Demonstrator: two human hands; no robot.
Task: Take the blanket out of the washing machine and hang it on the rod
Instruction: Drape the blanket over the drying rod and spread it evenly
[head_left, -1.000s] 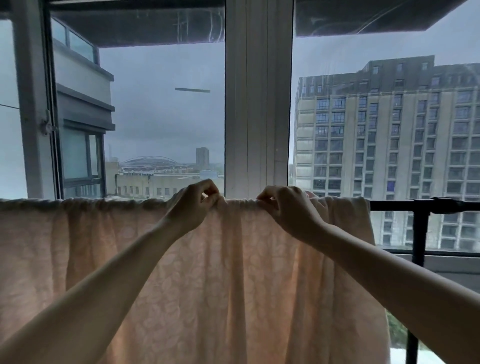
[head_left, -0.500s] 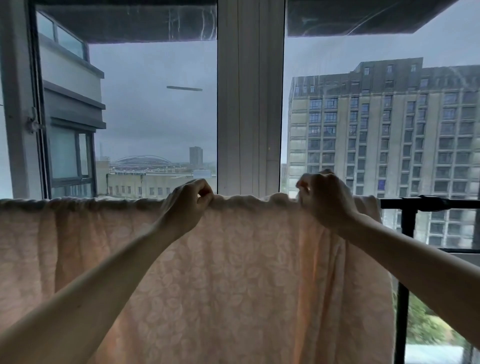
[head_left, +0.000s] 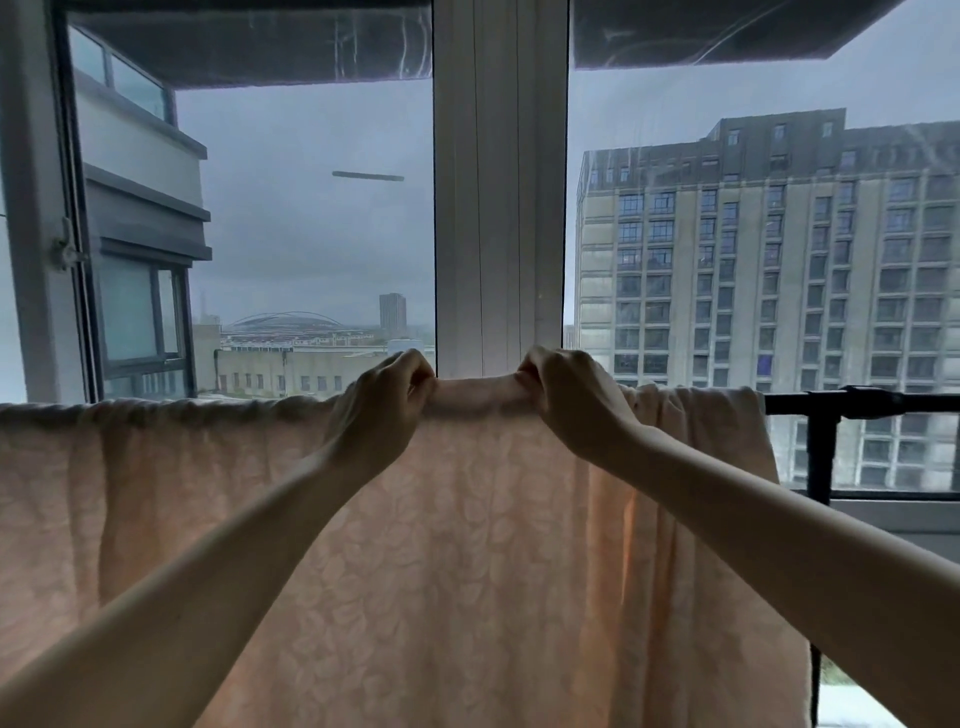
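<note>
Two hands work at the top fold in the head view: the left hand and the right hand each pinch the blanket with curled fingers, close together, where it drapes over the rod. Pale, leaf-patterned cloth hangs in soft folds and bunches on the left, so it seems limp, probably damp and fairly heavy. Gripping the top fold at the rod looks best for spreading it.

both hands raised, fingers curled, pinching
</note>
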